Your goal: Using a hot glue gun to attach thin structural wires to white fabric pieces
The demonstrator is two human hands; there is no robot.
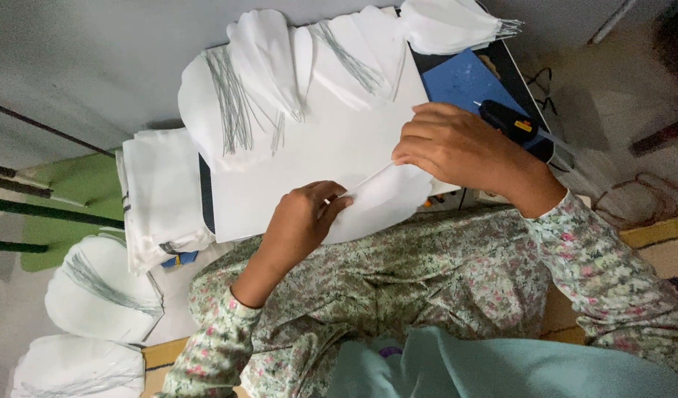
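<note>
Works at the near edge of the white board [317,155], over the lap. Pinches the near end of a white petal [383,203] with the left hand [302,221], thumb and fingers closed tight on the edge. Curls the right hand [457,151] over the far end, fingertips drawn together on a thin wire [370,177] that runs slantwise across the petal between the two hands. Cannot tell whether glue already lies under the wire.

Judging by this, best to hold the wire taut and straight along the petal's middle line, pulling gently from both ends rather than from one. Press down with the fingertips flat, working along the wire, so no stretch lifts off the sheet. Hold the petal flat on the board rather than letting it hang over the edge, where it may well buckle. Avoid a hard pinch at the left end: thin sheet like this probably creases easily. Mind the wire's free end near the right fingers; likely sharp.

Leaves the black glue gun [508,121] lying just beyond the right hand, on a blue sheet [464,81]; worth keeping the sleeve away from its tip. Shows finished petals [258,81] with grey wires fanned at the board's far side, a stack of white sheets [162,195] to the left, and more wired petals [103,295] low on the left.
</note>
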